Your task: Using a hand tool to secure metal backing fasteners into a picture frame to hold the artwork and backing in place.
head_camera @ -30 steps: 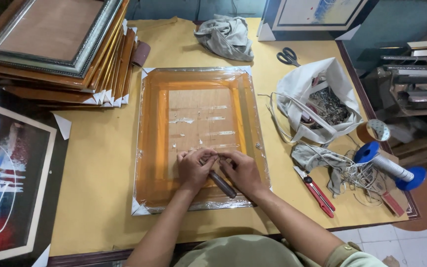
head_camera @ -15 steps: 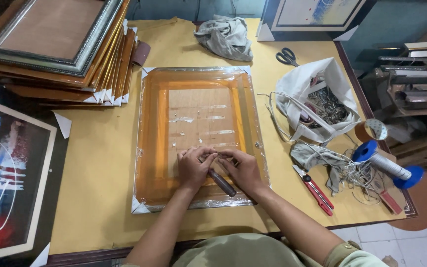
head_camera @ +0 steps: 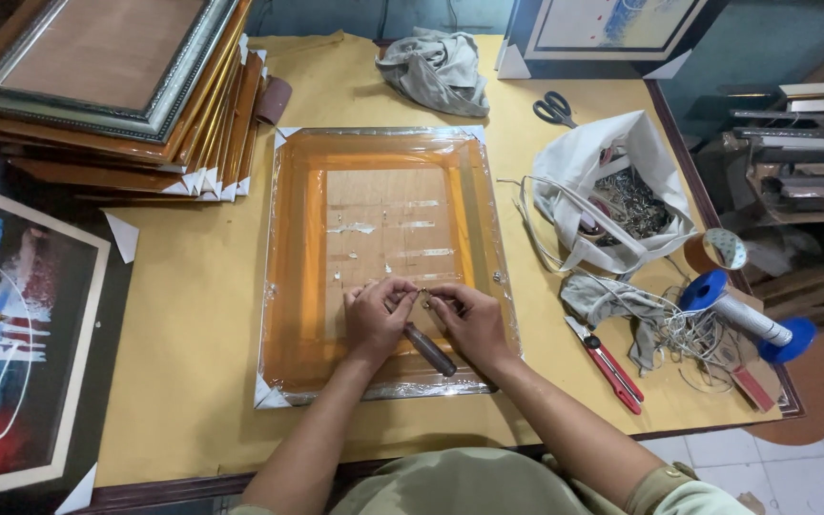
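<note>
While left hand (head_camera: 376,319) steadies, right hand (head_camera: 469,319) grip pinches small metal fitting (head_camera: 423,296) on wrapped frame (head_camera: 383,262).

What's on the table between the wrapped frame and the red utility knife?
In the head view, only bare yellow tabletop lies between the wrapped frame and the red utility knife; the right hand rests on the frame.

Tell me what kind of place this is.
Probably a picture-framing workshop: a stack of frames sits at the table's far left, both hands work on the back of a plastic-wrapped frame, and scissors and a wire spool lie nearby.
</note>
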